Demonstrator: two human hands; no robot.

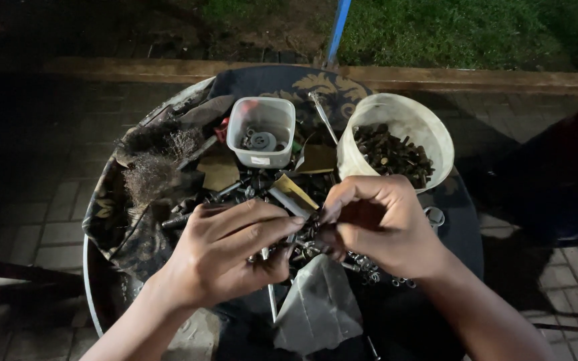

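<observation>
Both hands meet over hardware heap at tabletop [459,220] centre. Left hand [225,247] and right hand [379,224] pinching same small dark metal fastener [312,222] between fingertips. Likely sorting step; next probably needs drop into round tub [396,137] at 1 o'clock or square tub [262,130] at 12.

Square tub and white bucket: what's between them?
Head view: between the square clear tub and the round white bucket lies a thin metal rod on the dark patterned cloth.

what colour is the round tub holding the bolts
Cream white, translucent round tub; seen best in the head view, beyond the right hand.
</observation>
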